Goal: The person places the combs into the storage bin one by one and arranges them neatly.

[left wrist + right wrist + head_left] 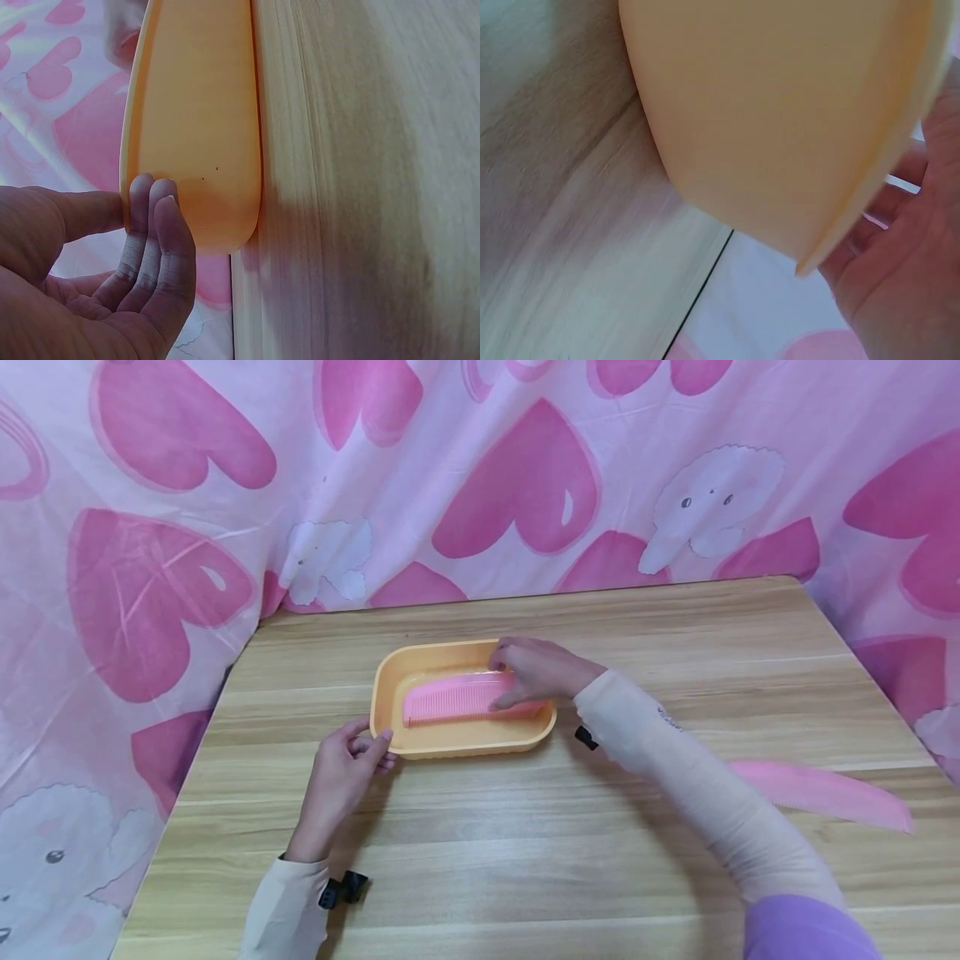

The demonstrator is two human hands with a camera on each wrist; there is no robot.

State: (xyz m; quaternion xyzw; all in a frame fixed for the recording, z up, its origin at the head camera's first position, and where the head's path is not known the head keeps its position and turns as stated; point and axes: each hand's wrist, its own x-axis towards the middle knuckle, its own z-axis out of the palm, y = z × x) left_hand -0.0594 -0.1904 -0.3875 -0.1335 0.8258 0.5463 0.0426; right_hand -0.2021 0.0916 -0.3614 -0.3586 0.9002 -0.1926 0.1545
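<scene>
A yellow-orange plastic basin [457, 748] with rounded corners stands on the table, and a pink comb [450, 697] lies inside it. My left hand [341, 777] pinches the basin's near-left corner, thumb on the rim and fingers against the outer wall, as the left wrist view shows of the basin [195, 112]. Reaching over the right end, my right hand [538, 668] holds the comb across its width, thumb at the near side and fingers at the far side. In the right wrist view the basin wall [780, 112] hides the comb and fingertips.
A second pink comb [832, 793] lies on the wooden table [510, 860] at the right, partly behind the right forearm. A pink curtain with hearts [517, 485] hangs along the table's back and left edges.
</scene>
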